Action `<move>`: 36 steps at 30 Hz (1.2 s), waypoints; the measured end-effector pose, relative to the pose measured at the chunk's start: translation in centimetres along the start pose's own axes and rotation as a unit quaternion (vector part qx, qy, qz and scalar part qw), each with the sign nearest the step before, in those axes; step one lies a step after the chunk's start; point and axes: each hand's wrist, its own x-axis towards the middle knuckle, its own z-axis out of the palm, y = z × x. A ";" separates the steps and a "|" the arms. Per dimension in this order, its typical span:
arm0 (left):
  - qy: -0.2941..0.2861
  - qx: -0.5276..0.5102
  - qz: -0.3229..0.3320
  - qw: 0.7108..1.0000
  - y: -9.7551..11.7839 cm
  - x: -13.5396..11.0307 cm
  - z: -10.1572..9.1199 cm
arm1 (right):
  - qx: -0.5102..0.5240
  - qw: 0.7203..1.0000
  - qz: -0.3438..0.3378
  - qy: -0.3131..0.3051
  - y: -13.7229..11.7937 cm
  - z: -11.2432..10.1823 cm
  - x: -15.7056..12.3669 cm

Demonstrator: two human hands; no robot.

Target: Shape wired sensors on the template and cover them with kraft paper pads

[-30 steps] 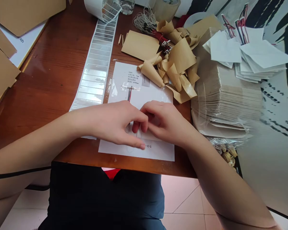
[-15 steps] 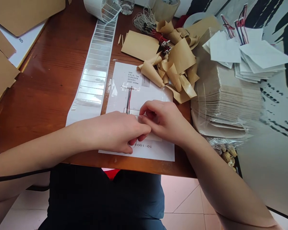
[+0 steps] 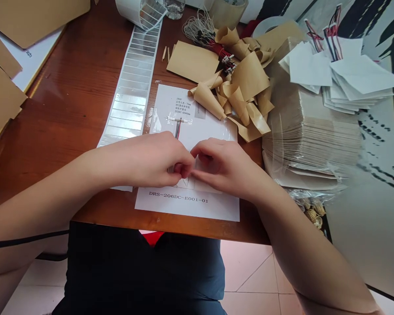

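Head view, looking down on a brown wooden tabletop [image 3: 68, 109], with a printed white sheet [image 3: 210, 131] at the center of the frame. Reads "DRS-206DC-E001-01" in dark type along the lower edge; carries a small text block near the top and a glossy, film-like sheen at the upper left corner. Just below the text, slim dark and red wires [image 3: 178, 130], running down out of sight behind the left hand [image 3: 160, 159]. At mid-frame, low on the sheet, a pale flat piece [image 3: 197, 184], thin and nearly white, mostly covered by the right hand [image 3: 228, 168].

Hands close together over the sheet, left fingers curled in toward the thumb, right thumb and forefinger reaching to meet them. Cannot tell what is clamped between the fingertips, if anything.

Left of the sheet, a shiny label strip [image 3: 131, 96]; toward the upper right, curled kraft-paper scraps [image 3: 249, 78] overlapping its corner; at far right, a plastic-wrapped stack of cards [image 3: 325, 135].
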 end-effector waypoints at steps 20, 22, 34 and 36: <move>0.038 -0.003 -0.011 0.999 -1.6 0.8 0.2 | -0.003 0.999 0.011 -0.035 -0.2 0.1 -0.1; 0.033 -0.008 -0.009 0.999 -1.6 0.8 0.1 | 0.015 0.999 0.003 -0.033 -0.2 0.0 -0.1; 0.020 -0.013 -0.016 1.000 -1.7 0.9 0.1 | 0.014 0.999 0.015 -0.030 -0.4 0.3 -0.2; 0.020 -0.014 -0.016 1.000 -1.6 0.9 0.1 | 0.012 0.999 0.020 -0.033 -0.4 0.4 -0.1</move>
